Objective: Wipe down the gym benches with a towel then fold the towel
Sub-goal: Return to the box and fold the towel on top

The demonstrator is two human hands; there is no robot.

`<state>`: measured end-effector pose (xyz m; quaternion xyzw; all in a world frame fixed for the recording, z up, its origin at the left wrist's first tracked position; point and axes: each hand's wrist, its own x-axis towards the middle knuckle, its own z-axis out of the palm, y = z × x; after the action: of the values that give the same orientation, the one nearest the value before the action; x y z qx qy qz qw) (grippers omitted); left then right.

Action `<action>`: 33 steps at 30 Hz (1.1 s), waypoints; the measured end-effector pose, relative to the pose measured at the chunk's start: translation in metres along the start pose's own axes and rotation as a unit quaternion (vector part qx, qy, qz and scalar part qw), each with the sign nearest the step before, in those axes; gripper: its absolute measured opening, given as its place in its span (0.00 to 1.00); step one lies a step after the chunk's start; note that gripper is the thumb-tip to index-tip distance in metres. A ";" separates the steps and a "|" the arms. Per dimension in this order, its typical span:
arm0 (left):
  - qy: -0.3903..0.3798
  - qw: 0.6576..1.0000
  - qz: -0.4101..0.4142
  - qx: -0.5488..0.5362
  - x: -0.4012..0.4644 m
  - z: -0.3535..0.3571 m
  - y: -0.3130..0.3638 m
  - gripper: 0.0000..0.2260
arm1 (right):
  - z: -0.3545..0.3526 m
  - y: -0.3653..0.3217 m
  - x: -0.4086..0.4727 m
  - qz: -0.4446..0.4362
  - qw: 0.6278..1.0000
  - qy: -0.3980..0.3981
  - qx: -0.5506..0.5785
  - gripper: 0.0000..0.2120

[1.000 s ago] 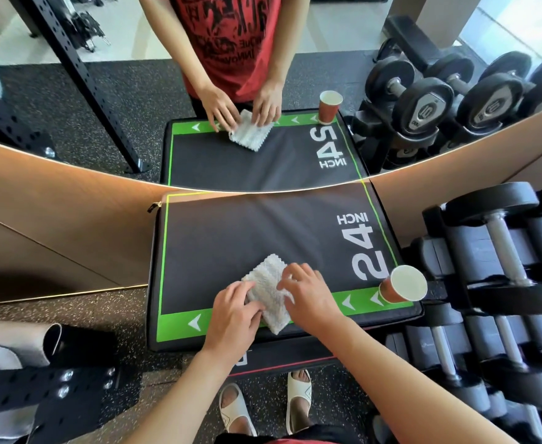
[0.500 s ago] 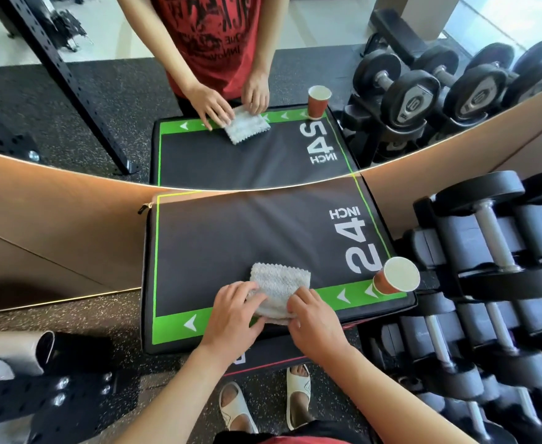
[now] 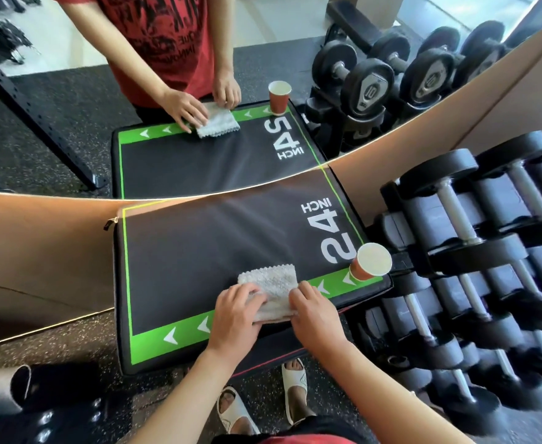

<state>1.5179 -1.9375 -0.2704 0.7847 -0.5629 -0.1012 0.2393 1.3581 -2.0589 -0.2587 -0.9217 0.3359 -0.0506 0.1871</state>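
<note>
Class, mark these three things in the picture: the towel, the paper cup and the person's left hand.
towel (image 3: 271,280): head view, on its bare upper half, above the fingers.
paper cup (image 3: 373,259): head view, on the pale inside of its mouth.
left hand (image 3: 236,310): head view, on the back of the hand.

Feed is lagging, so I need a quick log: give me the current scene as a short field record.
surface: black pad with green border, marked 24 INCH
towel: small white towel, folded, near front edge of pad
left hand: left hand pressing on towel's left side
right hand: right hand on towel's right edge
cup: paper cup upright at pad's right front corner, apart from towel
right of pad: dumbbells on rack
behind pad: mirror
</note>
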 end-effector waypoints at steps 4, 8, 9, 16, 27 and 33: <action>-0.010 1.000 0.009 -0.001 0.000 0.001 -0.002 0.23 | -0.003 0.011 -0.009 0.108 0.991 0.021 0.073 0.12; -0.025 1.000 0.009 -0.010 -0.005 0.003 -0.004 0.24 | -0.004 0.016 -0.016 0.048 0.995 0.010 0.081 0.14; -0.025 1.000 0.006 -0.015 -0.005 0.002 -0.004 0.24 | -0.004 0.017 -0.016 0.017 0.996 0.000 0.082 0.16; 0.000 0.999 0.032 -0.012 -0.003 -0.004 -0.005 0.26 | -0.010 0.015 0.004 0.025 0.987 0.059 0.147 0.23; 0.062 0.996 0.070 0.004 0.012 -0.014 0.001 0.25 | -0.022 0.019 0.074 0.013 0.992 -0.096 0.078 0.31; 0.060 0.997 0.042 0.001 -0.001 -0.013 -0.008 0.22 | -0.017 0.028 0.070 0.029 0.996 -0.039 0.070 0.21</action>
<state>1.5299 -1.9307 -0.2635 0.7653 -0.5798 -0.0434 0.2762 1.3915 -2.1287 -0.2558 -0.8977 0.3502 -0.0329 0.2653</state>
